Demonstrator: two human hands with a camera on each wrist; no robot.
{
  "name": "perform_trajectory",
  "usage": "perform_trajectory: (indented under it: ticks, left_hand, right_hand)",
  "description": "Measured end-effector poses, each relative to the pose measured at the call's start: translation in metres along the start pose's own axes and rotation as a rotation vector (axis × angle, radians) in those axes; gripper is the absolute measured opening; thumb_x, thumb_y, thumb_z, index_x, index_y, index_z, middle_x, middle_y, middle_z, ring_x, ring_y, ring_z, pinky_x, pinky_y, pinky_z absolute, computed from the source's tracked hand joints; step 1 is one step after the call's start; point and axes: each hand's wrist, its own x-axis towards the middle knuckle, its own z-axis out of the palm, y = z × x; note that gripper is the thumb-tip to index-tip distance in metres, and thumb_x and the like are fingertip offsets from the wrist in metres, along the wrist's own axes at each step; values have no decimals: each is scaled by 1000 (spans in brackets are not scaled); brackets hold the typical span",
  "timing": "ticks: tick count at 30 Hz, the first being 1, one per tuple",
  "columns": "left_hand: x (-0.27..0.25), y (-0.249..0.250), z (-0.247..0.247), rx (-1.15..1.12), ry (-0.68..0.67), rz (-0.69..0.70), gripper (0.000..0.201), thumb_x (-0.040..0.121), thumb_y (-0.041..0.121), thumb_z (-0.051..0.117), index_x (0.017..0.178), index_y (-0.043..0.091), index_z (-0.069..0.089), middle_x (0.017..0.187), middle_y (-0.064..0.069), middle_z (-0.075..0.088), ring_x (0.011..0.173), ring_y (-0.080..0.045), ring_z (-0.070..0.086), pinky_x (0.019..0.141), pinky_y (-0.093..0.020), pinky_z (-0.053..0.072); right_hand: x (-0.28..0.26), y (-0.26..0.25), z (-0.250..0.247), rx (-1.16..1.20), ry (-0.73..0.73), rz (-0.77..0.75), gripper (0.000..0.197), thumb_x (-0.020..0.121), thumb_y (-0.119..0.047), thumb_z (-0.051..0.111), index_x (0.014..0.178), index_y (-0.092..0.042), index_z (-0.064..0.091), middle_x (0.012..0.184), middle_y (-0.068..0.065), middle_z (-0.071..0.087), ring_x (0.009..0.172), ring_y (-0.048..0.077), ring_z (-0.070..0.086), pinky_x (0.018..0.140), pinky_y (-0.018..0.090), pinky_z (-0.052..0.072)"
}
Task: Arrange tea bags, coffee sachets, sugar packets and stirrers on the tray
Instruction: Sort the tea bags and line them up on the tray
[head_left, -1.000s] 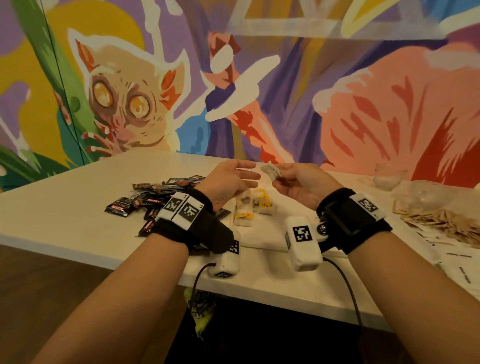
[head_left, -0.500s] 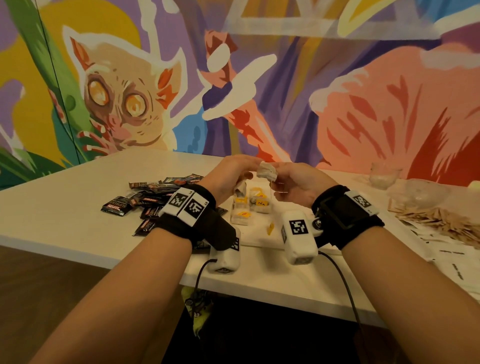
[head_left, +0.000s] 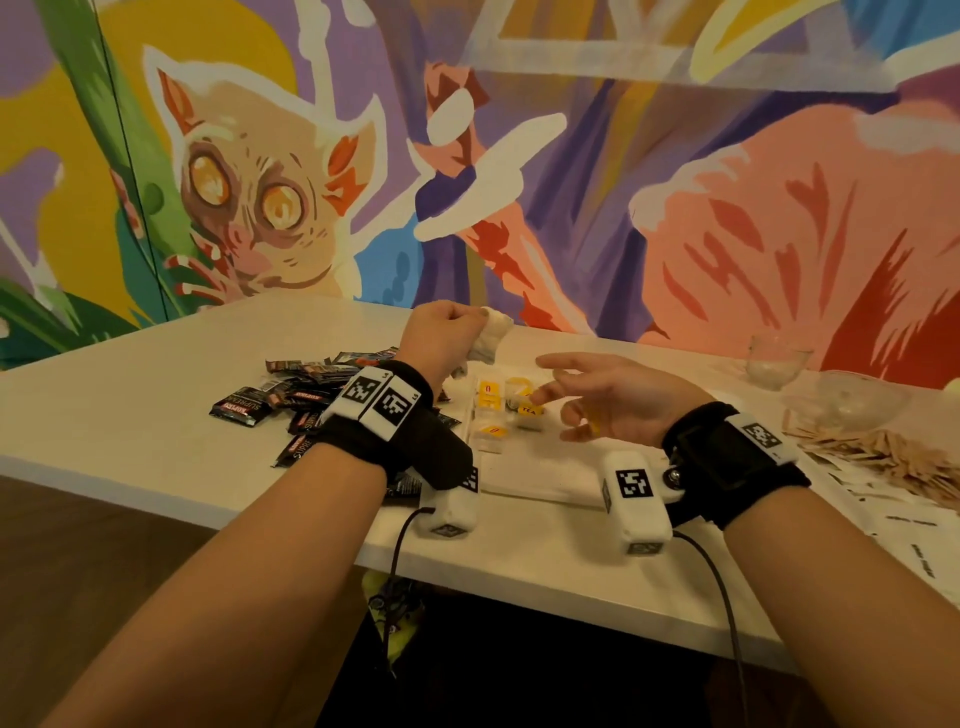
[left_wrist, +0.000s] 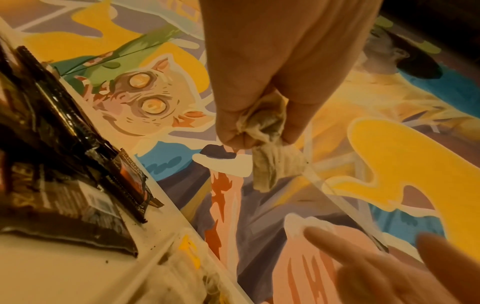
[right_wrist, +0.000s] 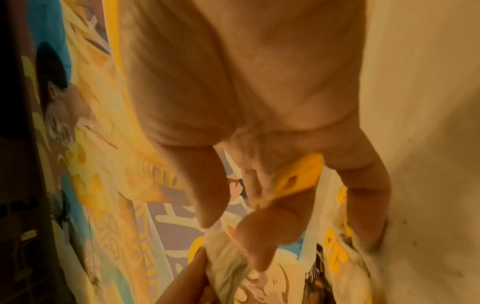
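My left hand (head_left: 447, 332) is raised over the tray's far edge and grips a crumpled white tea bag (head_left: 491, 338) in curled fingers; the left wrist view shows the tea bag (left_wrist: 270, 144) bunched in the left hand (left_wrist: 259, 82). A thin string runs from the bag toward my right hand (head_left: 597, 400). That hand hovers over the white tray (head_left: 545, 478) with thumb and forefinger stretched out. Its lower fingers pinch a yellow tag (right_wrist: 298, 174). Several yellow-tagged tea bags (head_left: 491, 410) lie on the tray's left part.
A heap of dark coffee sachets (head_left: 291, 395) lies left of the tray. Wooden stirrers (head_left: 883, 452) are scattered at the right, with two glass bowls (head_left: 852, 400) behind them and white paper packets (head_left: 909, 519) near the front right. The mural wall rises behind the table.
The hands were together at the tea bag. My left hand has now taken it and lifted it to the left, while my right hand has dropped away to the right with the tag.
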Motion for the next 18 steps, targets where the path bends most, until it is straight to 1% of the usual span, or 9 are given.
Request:
perform_trajectory:
  ticks: [3, 5, 7, 8, 11, 13, 15, 16, 18]
  left_hand:
    - [2, -2, -4, -41, 14, -31, 18, 92, 19, 55, 76, 12, 59, 77, -5, 55, 63, -18, 49, 56, -28, 42]
    - [2, -2, -3, -50, 4, -43, 16, 92, 19, 55, 79, 11, 60, 78, -5, 56, 65, -18, 50, 57, -29, 42]
    - [2, -2, -1, -51, -7, -51, 15, 93, 20, 54, 87, 8, 60, 78, -4, 54, 62, -17, 48, 54, -28, 41]
    - [1, -1, 1, -49, -16, -53, 17, 94, 20, 53, 85, 7, 59, 75, -4, 52, 58, -16, 46, 52, -27, 39]
    - [0, -2, 8, -14, -40, -37, 33, 96, 19, 47, 65, 10, 50, 64, -5, 44, 46, -16, 39, 43, -23, 34]
    - [-2, -1, 12, 12, -71, -19, 37, 97, 19, 45, 61, 10, 46, 59, -6, 40, 39, -15, 39, 39, -19, 33]
    - [-4, 1, 14, 2, -108, -17, 40, 98, 19, 44, 59, 10, 44, 53, -5, 38, 31, -12, 39, 36, -17, 32]
    - [-5, 3, 15, -16, -127, -22, 40, 98, 18, 44, 59, 10, 44, 52, -5, 37, 30, -11, 38, 35, -17, 32]
    - [-7, 4, 17, -55, -159, -34, 38, 98, 17, 44, 61, 8, 47, 54, -5, 38, 36, -13, 37, 35, -18, 32]
  right_hand:
    - [-3, 0, -9, 31, 90, -102, 23, 95, -3, 42, 107, -14, 59, 78, 2, 60, 50, 8, 46, 59, 25, 44]
    - [-3, -4, -12, 112, 172, -186, 24, 99, -12, 38, 97, -11, 62, 77, 1, 55, 54, 8, 43, 55, 21, 39]
    - [-3, -12, -11, 161, 211, -238, 30, 100, -16, 33, 97, -10, 62, 77, 0, 54, 59, 8, 40, 55, 19, 36]
    - [-4, -17, -9, 161, 217, -260, 30, 99, -12, 31, 100, -9, 61, 78, 0, 55, 61, 8, 40, 56, 19, 34]
    - [-1, -28, 5, 41, 266, -348, 32, 96, 3, 29, 106, -9, 57, 81, 4, 59, 62, 8, 42, 57, 18, 33]
    - [4, -31, 17, -80, 336, -417, 29, 94, 7, 37, 111, -11, 52, 81, 4, 59, 61, 8, 45, 55, 16, 36]
    - [9, -32, 26, -147, 413, -472, 35, 86, 12, 53, 112, -11, 51, 74, 1, 55, 62, 7, 50, 54, 14, 42]
    - [12, -32, 29, -159, 441, -483, 37, 82, 13, 58, 110, -11, 53, 70, 0, 53, 62, 8, 52, 55, 15, 44]
    - [15, -32, 33, -167, 496, -458, 30, 77, 8, 68, 99, -12, 59, 67, -1, 55, 63, 11, 55, 57, 20, 48]
